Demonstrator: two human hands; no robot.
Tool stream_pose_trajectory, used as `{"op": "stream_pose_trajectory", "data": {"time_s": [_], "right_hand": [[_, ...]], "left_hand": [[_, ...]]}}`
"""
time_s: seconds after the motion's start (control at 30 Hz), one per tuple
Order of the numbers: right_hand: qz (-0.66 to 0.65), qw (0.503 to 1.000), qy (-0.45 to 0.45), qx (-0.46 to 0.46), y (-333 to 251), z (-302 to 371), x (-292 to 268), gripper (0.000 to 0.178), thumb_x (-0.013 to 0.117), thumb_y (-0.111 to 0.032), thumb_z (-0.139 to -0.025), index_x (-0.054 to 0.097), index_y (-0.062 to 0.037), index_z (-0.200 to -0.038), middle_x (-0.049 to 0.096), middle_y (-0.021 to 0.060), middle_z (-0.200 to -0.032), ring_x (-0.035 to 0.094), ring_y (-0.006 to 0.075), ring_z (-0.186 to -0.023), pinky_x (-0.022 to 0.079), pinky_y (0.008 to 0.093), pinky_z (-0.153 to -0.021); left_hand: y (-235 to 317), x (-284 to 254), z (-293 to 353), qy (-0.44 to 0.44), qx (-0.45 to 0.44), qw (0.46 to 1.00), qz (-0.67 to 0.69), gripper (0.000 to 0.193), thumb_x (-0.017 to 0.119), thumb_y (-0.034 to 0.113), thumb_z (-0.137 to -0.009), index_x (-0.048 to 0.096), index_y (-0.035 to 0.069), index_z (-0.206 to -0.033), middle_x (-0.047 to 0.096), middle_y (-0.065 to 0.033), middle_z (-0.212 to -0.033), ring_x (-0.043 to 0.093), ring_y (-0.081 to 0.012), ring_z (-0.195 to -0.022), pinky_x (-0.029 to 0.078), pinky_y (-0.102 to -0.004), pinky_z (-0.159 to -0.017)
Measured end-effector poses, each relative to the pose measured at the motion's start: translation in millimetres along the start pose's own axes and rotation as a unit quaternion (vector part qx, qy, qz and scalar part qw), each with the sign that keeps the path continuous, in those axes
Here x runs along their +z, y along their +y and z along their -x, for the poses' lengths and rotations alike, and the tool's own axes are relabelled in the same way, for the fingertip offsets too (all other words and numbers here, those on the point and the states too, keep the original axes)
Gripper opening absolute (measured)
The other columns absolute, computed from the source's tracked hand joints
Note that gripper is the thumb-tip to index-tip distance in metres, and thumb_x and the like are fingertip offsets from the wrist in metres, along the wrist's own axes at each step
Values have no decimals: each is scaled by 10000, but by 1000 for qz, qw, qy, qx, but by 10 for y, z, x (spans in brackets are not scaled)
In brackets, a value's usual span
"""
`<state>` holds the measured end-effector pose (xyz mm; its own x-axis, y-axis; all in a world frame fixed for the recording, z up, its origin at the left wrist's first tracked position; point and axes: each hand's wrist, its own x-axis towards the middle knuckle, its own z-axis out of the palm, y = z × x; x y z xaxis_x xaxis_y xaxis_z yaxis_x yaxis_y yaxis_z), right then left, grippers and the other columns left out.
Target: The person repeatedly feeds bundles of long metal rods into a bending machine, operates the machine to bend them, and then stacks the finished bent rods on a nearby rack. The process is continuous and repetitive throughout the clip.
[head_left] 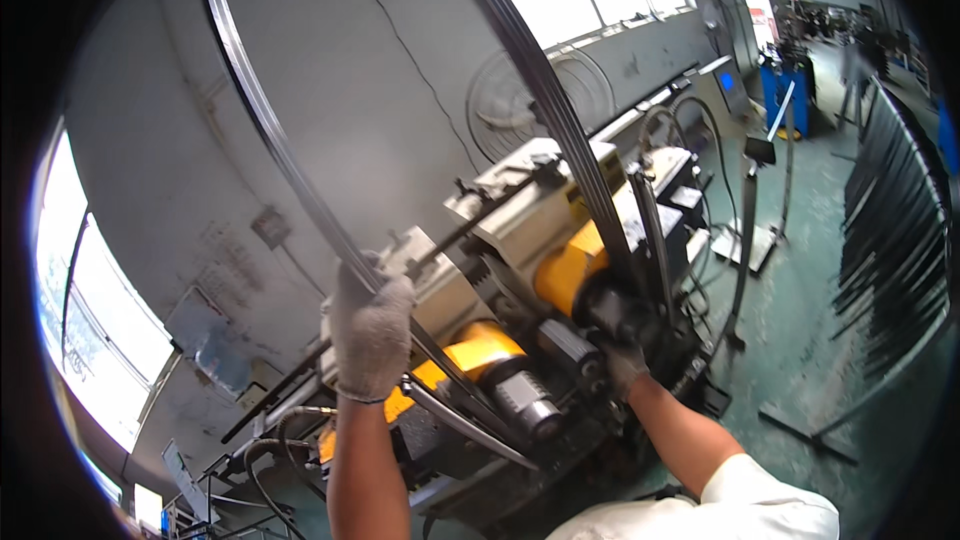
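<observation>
Left hand (372, 335), grey knit glove: fingers clamped on a long metal strip (255, 105). Strip slants from upper left, through the hand, down across the front of a beige machine (515, 230), passing near a yellow housing (480, 345) with a metal cylinder (525, 400) on its end. Right hand (627, 370), also gloved, is low at the machine's dark front, just beside a second, black-ended housing (567, 275). Its fingers are blurred and partly hidden, can't tell if they're apart or clamped. A second, dark strip (565, 105) stands tilted above that housing, lower end close to the right hand. Behind: large fan (490, 115) by the wall. Right side: control box (727, 85) with blue screen, rack of dark strips (885, 220) on the green floor (790, 340).
</observation>
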<state>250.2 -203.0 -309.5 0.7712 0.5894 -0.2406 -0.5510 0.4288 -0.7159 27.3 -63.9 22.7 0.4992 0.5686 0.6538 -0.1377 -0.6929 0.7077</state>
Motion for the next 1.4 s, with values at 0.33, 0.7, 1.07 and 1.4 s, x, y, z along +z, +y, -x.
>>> {"op": "stream_pose_trajectory", "data": {"time_s": [0.33,0.7,1.07,1.4], "right_hand": [[65,992,-42,-100,259,-317,-281,481,826,-127,-940,701,-22,-1393,763,123,-1207,765,248,-1033,624,400,-880],[35,992,-58,-103,344,-359,-321,464,819,-128,-960,694,-19,-1393,761,119,-1212,766,262,-1013,628,416,-859],[17,997,-73,-21,180,-88,-304,365,776,-221,-996,736,-47,-1314,764,97,-1120,748,227,-969,592,402,-835],[68,996,-64,-3,430,-100,-376,411,843,-271,-977,747,3,-1267,759,64,-1125,708,163,-932,571,377,-795]], "left_hand": [[340,72,41,41,-60,997,-17,300,816,86,-1008,660,43,-1261,712,-17,-970,688,-133,-902,564,-288,-823],[476,114,-62,102,-55,990,-78,362,823,116,-990,622,8,-1271,728,-58,-936,696,-146,-803,570,-295,-727],[392,5,54,120,-137,983,-22,338,790,53,-966,646,-26,-1261,747,-94,-947,749,-203,-813,612,-330,-750],[547,-24,208,88,-136,979,-128,287,710,36,-965,669,-10,-1246,770,-121,-1050,762,-234,-1006,609,-380,-956]]}}
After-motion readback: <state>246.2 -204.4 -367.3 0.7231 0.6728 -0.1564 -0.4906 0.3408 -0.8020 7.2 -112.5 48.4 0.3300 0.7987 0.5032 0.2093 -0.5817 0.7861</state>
